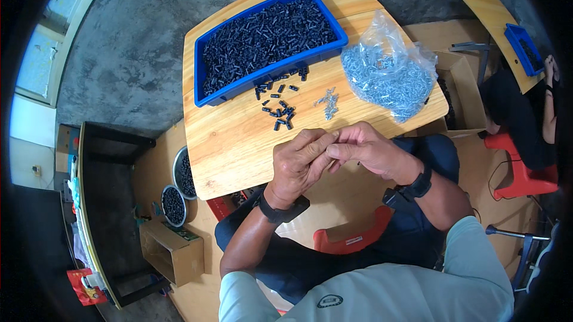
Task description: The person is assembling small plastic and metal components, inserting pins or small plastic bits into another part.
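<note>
My left hand (303,158) and my right hand (364,150) meet at the near edge of the wooden table (224,161). Both are closed, thumbs and fingertips pinched together; whatever they hold is hidden by the fingers. Just beyond them lies a small heap of thin silvery metal pieces (329,105). Loose short black cylindrical parts (282,112) are scattered to its left. Behind these stands a blue plastic tray (271,77) filled with the same black parts. At the right, a clear plastic bag (391,80) bulges with many small silvery pieces.
Two metal bowls of black parts (173,205) stand on the floor at left, near an open cardboard box (186,259). Another carton (468,92) sits right of the table. Farther right, another person (519,113) sits by a second table (486,20) with a blue tray.
</note>
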`<state>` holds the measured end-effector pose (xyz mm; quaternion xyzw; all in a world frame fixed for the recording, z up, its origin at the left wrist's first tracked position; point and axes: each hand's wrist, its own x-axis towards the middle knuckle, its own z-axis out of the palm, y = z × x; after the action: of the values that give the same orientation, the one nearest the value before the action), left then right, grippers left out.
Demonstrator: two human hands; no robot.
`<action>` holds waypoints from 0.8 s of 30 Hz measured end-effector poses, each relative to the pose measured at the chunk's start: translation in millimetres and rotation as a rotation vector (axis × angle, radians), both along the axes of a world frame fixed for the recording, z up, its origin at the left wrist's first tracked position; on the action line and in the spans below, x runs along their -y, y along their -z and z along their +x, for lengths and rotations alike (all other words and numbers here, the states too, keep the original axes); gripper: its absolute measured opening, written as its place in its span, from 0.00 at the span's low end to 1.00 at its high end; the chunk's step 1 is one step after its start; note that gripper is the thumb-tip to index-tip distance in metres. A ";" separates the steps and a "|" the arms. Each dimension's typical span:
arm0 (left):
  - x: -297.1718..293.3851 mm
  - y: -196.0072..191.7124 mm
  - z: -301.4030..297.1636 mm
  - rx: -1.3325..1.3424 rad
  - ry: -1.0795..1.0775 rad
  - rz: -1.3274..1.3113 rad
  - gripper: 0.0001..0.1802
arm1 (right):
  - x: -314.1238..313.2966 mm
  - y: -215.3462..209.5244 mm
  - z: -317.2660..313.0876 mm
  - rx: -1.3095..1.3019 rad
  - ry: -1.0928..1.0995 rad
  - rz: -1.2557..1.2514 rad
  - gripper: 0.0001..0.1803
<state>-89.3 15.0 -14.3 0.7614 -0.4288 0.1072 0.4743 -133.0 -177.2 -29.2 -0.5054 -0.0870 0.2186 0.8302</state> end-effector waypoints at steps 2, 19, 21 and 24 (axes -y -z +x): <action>-1.3 0.2 0.4 -0.018 -0.011 -0.006 0.15 | -2.8 -2.1 -1.1 0.057 0.024 -0.062 0.19; -2.7 -15.9 1.7 -0.474 0.171 0.144 0.22 | -32.9 0.3 -14.7 0.601 0.094 -0.666 0.18; -1.9 -15.7 1.0 -0.460 0.227 0.118 0.22 | -34.1 0.4 -17.1 0.579 0.102 -0.619 0.18; -2.9 -11.6 3.1 -0.392 0.227 0.066 0.16 | -35.0 3.3 -18.9 0.511 0.101 -0.494 0.19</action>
<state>-86.2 17.9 -2.6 0.7296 -0.4144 -0.1110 0.5326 -151.9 -142.2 -32.5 -0.7330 -0.2111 0.0582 0.6440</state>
